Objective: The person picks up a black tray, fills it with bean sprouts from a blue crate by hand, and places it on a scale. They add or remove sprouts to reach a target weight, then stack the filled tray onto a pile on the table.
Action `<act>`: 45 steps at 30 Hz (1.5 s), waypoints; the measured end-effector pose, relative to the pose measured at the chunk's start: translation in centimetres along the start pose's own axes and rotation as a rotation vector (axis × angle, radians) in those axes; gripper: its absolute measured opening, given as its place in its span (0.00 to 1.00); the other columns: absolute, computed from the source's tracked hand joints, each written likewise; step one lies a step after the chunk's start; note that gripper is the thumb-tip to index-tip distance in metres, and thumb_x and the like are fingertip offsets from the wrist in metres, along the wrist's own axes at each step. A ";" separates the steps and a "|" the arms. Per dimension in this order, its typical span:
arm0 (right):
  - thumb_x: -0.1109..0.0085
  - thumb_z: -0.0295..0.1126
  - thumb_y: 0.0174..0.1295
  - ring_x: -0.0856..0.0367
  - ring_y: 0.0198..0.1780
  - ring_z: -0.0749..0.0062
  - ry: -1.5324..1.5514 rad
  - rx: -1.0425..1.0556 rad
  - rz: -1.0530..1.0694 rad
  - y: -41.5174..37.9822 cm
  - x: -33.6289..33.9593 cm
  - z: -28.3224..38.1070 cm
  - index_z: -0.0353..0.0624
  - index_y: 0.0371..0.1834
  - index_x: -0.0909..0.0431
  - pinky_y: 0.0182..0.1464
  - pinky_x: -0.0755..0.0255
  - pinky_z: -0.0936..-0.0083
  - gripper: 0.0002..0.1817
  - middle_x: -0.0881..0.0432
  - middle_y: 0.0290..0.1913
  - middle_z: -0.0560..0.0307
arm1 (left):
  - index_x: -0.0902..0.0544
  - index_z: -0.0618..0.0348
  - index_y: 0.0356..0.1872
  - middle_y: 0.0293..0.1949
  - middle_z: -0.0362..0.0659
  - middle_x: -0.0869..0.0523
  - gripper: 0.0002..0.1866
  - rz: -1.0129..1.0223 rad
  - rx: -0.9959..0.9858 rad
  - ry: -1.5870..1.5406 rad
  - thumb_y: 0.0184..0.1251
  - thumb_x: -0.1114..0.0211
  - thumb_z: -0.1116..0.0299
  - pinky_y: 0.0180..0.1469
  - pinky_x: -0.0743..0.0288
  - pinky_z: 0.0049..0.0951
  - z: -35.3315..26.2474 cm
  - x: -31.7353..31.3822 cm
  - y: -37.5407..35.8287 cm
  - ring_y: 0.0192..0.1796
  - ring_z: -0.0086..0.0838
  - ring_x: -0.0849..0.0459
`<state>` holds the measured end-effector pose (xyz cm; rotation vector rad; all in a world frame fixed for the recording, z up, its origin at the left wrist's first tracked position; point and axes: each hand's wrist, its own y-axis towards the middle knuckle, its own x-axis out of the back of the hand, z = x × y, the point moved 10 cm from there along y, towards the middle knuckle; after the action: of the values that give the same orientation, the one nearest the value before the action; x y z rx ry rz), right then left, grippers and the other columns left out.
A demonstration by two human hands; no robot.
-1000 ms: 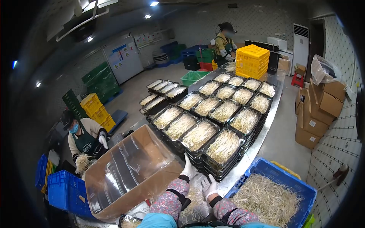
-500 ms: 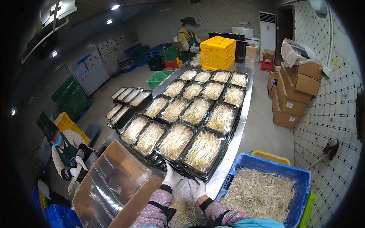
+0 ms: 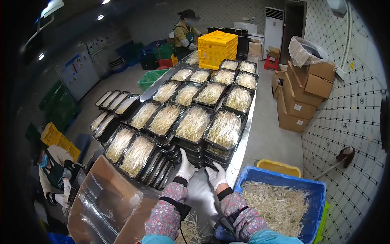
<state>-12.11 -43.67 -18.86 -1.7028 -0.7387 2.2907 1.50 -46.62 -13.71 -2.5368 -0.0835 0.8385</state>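
Note:
My left hand (image 3: 186, 167), in a white glove, has its fingers stretched up beside the tilted stack of black trays (image 3: 160, 171) at the front left. My right hand (image 3: 216, 175), also gloved, is open with its fingers at the base of the front right stack of trays (image 3: 224, 129). Bean sprouts fill the top trays, which stand in rows on the metal table (image 3: 200, 191). Between my hands bare metal shows. Loose sprouts (image 3: 191, 228) lie near my left sleeve. Neither hand holds anything that I can see.
A blue crate of sprouts (image 3: 276, 207) stands at the right, an open cardboard box (image 3: 109, 203) at the left. Yellow crates (image 3: 217, 49) rest at the table's far end. One co-worker (image 3: 186, 34) stands beyond, another (image 3: 55, 173) at the left. Cartons (image 3: 302, 97) line the right wall.
The front right stacks have moved forward, away from me, baring metal before them. The front left stack now leans. My hands remain near the stacks, and the view has shifted.

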 end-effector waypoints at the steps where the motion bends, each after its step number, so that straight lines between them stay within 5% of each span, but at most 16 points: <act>1: 0.37 0.22 0.61 0.33 0.68 0.39 -0.003 0.012 0.007 0.7 -0.7 0.9 0.32 0.61 0.32 0.71 0.33 0.55 0.25 0.30 0.64 0.32 | 0.36 0.43 0.75 0.73 0.43 0.30 0.58 -0.029 0.012 -0.006 0.51 0.64 0.11 0.67 0.51 0.70 -0.1 -0.2 1.2 0.71 0.46 0.32; 4: 0.35 0.23 0.60 0.35 0.69 0.39 0.000 -0.048 -0.038 3.4 -1.7 2.9 0.27 0.63 0.35 0.72 0.35 0.55 0.29 0.34 0.66 0.29 | 0.38 0.44 0.76 0.75 0.45 0.33 0.59 -0.034 0.023 -0.005 0.51 0.63 0.11 0.69 0.58 0.73 -0.7 -1.8 5.0 0.74 0.48 0.37; 6: 0.34 0.23 0.59 0.40 0.72 0.37 -0.016 -0.048 -0.041 4.7 -2.8 4.6 0.25 0.67 0.42 0.74 0.37 0.55 0.35 0.43 0.71 0.24 | 0.44 0.48 0.79 0.79 0.46 0.43 0.63 -0.033 0.015 -0.045 0.49 0.62 0.10 0.71 0.77 0.73 -1.2 -3.8 6.5 0.80 0.49 0.48; 8: 0.34 0.23 0.59 0.42 0.73 0.36 -0.048 -0.052 -0.033 6.0 -3.6 6.3 0.26 0.69 0.44 0.74 0.37 0.55 0.37 0.46 0.72 0.23 | 0.57 0.44 0.81 0.82 0.43 0.57 0.65 0.122 0.030 -0.005 0.47 0.62 0.10 0.71 0.81 0.72 -1.8 -6.4 8.0 0.82 0.51 0.61; 10: 0.35 0.24 0.61 0.43 0.73 0.33 -0.078 -0.048 0.001 7.7 -4.5 8.0 0.30 0.70 0.43 0.75 0.40 0.51 0.36 0.45 0.72 0.21 | 0.46 0.49 0.80 0.80 0.46 0.47 0.64 0.024 0.013 -0.080 0.49 0.60 0.11 0.71 0.85 0.70 -2.0 -7.0 10.2 0.81 0.49 0.53; 18: 0.34 0.24 0.59 0.51 0.76 0.32 -0.143 -0.062 0.038 12.6 -7.1 13.0 0.31 0.71 0.43 0.76 0.44 0.52 0.38 0.52 0.74 0.20 | 0.50 0.50 0.80 0.80 0.46 0.48 0.65 0.052 -0.033 -0.084 0.48 0.59 0.11 0.73 0.83 0.68 -3.5 -11.2 16.5 0.81 0.47 0.56; 24: 0.35 0.26 0.63 0.52 0.76 0.30 -0.149 -0.037 0.107 14.9 -8.4 15.4 0.34 0.71 0.38 0.76 0.45 0.51 0.34 0.52 0.75 0.24 | 0.46 0.44 0.80 0.79 0.43 0.43 0.58 0.065 -0.101 -0.017 0.55 0.56 0.15 0.75 0.71 0.68 -3.7 -12.9 21.0 0.80 0.44 0.49; 30: 0.33 0.30 0.64 0.54 0.77 0.29 -0.051 0.016 0.146 15.4 -8.0 16.5 0.36 0.73 0.40 0.75 0.42 0.49 0.36 0.51 0.76 0.29 | 0.72 0.46 0.80 0.81 0.52 0.70 0.71 0.087 -0.072 0.081 0.46 0.49 0.13 0.76 0.74 0.66 -3.2 -13.5 20.5 0.82 0.51 0.70; 34: 0.30 0.30 0.62 0.53 0.77 0.30 -0.024 -0.040 0.162 15.3 -7.3 15.9 0.39 0.77 0.48 0.72 0.40 0.42 0.44 0.58 0.79 0.34 | 0.78 0.56 0.77 0.80 0.55 0.73 0.71 -0.015 -0.006 0.109 0.51 0.47 0.16 0.77 0.69 0.63 -0.9 -9.7 20.0 0.81 0.54 0.71; 36: 0.29 0.30 0.61 0.53 0.78 0.30 -0.027 -0.065 0.133 14.6 -6.7 15.3 0.39 0.78 0.50 0.72 0.41 0.40 0.46 0.61 0.80 0.36 | 0.76 0.61 0.76 0.80 0.56 0.70 0.71 -0.054 0.035 0.103 0.55 0.41 0.22 0.77 0.61 0.58 0.9 -8.5 17.1 0.81 0.55 0.65; 37: 0.29 0.33 0.61 0.50 0.76 0.31 -0.101 -0.054 0.085 14.2 -5.9 15.0 0.39 0.77 0.50 0.71 0.39 0.40 0.47 0.60 0.80 0.34 | 0.74 0.61 0.77 0.81 0.55 0.70 0.68 -0.033 0.030 0.131 0.58 0.39 0.26 0.75 0.49 0.55 2.0 -7.5 15.7 0.81 0.55 0.59; 38: 0.29 0.36 0.61 0.47 0.75 0.31 -0.176 -0.045 0.036 13.6 -5.0 14.7 0.39 0.77 0.51 0.70 0.37 0.40 0.47 0.59 0.79 0.32 | 0.61 0.63 0.79 0.78 0.57 0.48 0.59 -0.094 0.002 0.102 0.64 0.38 0.33 0.66 0.33 0.46 3.0 -5.8 14.2 0.74 0.50 0.37; 39: 0.29 0.35 0.61 0.43 0.74 0.32 -0.230 -0.039 0.059 13.0 -5.0 14.4 0.42 0.79 0.57 0.68 0.34 0.41 0.51 0.59 0.80 0.35 | 0.43 0.63 0.74 0.64 0.50 0.26 0.44 -0.062 0.003 0.034 0.69 0.37 0.41 0.56 0.26 0.37 4.1 -4.9 12.0 0.57 0.37 0.22; 40: 0.29 0.35 0.61 0.43 0.74 0.32 -0.229 -0.043 0.070 12.5 -4.6 13.9 0.42 0.79 0.57 0.68 0.34 0.41 0.51 0.59 0.80 0.35 | 0.29 0.57 0.62 0.50 0.41 0.21 0.29 -0.152 0.007 -0.042 0.71 0.36 0.47 0.52 0.25 0.34 6.0 -2.3 10.0 0.47 0.30 0.20; 42: 0.31 0.34 0.62 0.37 0.71 0.34 -0.309 0.013 0.114 11.6 -4.4 13.1 0.45 0.80 0.61 0.64 0.30 0.43 0.52 0.53 0.80 0.37 | 0.23 0.54 0.54 0.51 0.42 0.19 0.17 -0.172 -0.048 -0.127 0.73 0.36 0.56 0.50 0.23 0.34 6.6 -1.4 2.8 0.50 0.34 0.19; 45: 0.37 0.35 0.67 0.28 0.66 0.41 -0.378 0.054 0.033 8.3 -4.7 11.2 0.45 0.81 0.60 0.60 0.27 0.48 0.47 0.40 0.76 0.45 | 0.24 0.57 0.54 0.54 0.48 0.18 0.13 -0.178 -0.139 -0.176 0.76 0.41 0.62 0.58 0.21 0.42 6.4 2.4 -6.7 0.56 0.42 0.17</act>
<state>-19.98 -55.88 -16.64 -1.2805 -0.7085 2.6647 0.33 -37.56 -16.56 -2.5301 -0.4312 1.0117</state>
